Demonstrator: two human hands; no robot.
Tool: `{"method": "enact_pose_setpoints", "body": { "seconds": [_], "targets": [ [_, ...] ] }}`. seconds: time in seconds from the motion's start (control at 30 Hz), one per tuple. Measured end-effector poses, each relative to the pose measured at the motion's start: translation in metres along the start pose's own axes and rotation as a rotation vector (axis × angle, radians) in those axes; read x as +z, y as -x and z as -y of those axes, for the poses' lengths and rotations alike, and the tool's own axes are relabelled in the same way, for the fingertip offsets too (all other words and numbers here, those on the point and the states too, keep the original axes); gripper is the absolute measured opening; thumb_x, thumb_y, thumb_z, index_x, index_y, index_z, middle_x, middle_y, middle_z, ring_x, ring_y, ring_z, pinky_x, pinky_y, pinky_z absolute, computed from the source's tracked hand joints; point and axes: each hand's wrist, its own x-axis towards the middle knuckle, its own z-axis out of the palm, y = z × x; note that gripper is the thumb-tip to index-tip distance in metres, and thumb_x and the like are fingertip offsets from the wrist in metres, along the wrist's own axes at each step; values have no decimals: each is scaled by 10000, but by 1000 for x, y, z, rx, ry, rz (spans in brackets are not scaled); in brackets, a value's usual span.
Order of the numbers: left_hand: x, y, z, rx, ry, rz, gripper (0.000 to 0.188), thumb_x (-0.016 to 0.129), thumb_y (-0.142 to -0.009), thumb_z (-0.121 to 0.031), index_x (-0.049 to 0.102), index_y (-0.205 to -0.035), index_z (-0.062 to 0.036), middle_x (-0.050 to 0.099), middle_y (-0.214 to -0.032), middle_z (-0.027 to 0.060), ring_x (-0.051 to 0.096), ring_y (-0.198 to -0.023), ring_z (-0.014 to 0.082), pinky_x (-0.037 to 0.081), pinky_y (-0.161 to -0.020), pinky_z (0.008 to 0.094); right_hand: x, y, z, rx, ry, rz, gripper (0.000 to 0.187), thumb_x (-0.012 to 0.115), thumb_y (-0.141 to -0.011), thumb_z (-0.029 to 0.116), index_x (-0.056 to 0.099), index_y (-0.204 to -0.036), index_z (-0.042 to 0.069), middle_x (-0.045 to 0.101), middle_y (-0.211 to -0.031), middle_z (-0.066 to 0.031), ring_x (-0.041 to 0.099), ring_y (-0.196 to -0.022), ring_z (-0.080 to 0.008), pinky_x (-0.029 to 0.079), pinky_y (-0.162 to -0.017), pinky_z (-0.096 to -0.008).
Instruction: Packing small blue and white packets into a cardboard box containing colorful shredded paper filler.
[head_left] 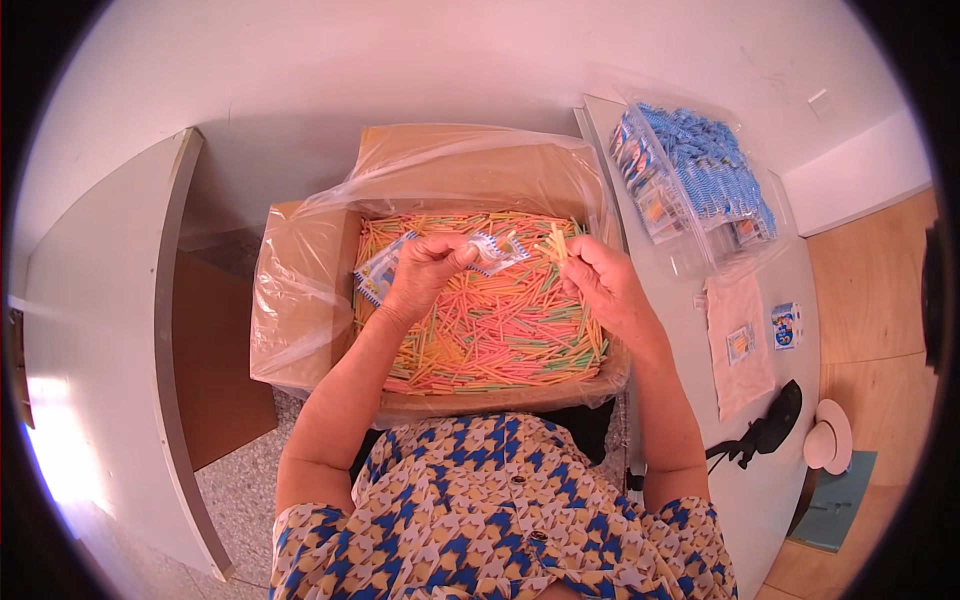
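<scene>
My left hand (pixel 428 275) is closed on a small blue-and-white clear plastic packet (pixel 503 252); part of the wrapping also shows on the other side of my fingers. Pinched in my right hand (pixel 608 285) is a small bunch of pale yellow sticks (pixel 553 243), close to the packet's right end. Both hands are above a large cardboard box (pixel 300 290) lined with clear plastic. Loose thin sticks (pixel 490 340) in pink, yellow, orange and green fill it. Whether the packet holds any sticks is too small to tell.
On the white table (pixel 675 330) at right stands a clear plastic bin (pixel 690 245) of blue-patterned packets (pixel 700 165). Nearer are a pale cloth (pixel 738 385) with one packet on it, a small blue-and-white box (pixel 787 326) and a black object (pixel 775 420). A white panel (pixel 110 320) stands left.
</scene>
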Motion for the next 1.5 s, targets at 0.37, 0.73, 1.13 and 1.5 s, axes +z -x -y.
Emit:
{"method": "enact_pose_setpoints", "body": {
  "seconds": [0.37, 0.73, 1.13, 1.5],
  "targets": [
    [1, -1, 7, -2, -118, 38, 136, 644, -899, -101, 709, -966, -2, 690, -898, 55, 616, -854, 119, 514, -787, 275, -8, -4, 36, -300, 799, 92, 116, 578, -816, -17, 580, -928, 10, 504, -788, -142, 555, -715, -331, 447, -613, -419],
    [3, 1, 8, -69, -21, 101, 148, 621, -915, -95, 696, -992, 7, 680, -922, 46, 599, -862, 106, 500, -805, 274, 14, -19, 37, -465, 625, 10, 137, 595, -723, -42, 566, -842, 19, 515, -736, -120, 559, -694, -304, 455, -592, -406],
    [3, 3, 3, -83, 46, 24, 163, 609, -933, -158, 692, -951, -18, 670, -902, 37, 618, -850, 130, 514, -791, 298, 26, -30, 28, -363, 384, -136, 213, 632, -839, 6, 610, -1050, 7, 627, -881, -135, 635, -780, -265, 473, -623, -335],
    [10, 3, 18, -51, -275, -58, 151, 610, -927, -144, 692, -944, -18, 647, -834, -10, 566, -781, 74, 481, -724, 261, 69, -5, -7, -180, 91, -216, 362, 593, -915, 86, 540, -1266, 18, 641, -1079, -152, 654, -950, -212, 524, -762, -313]
  ]
}}
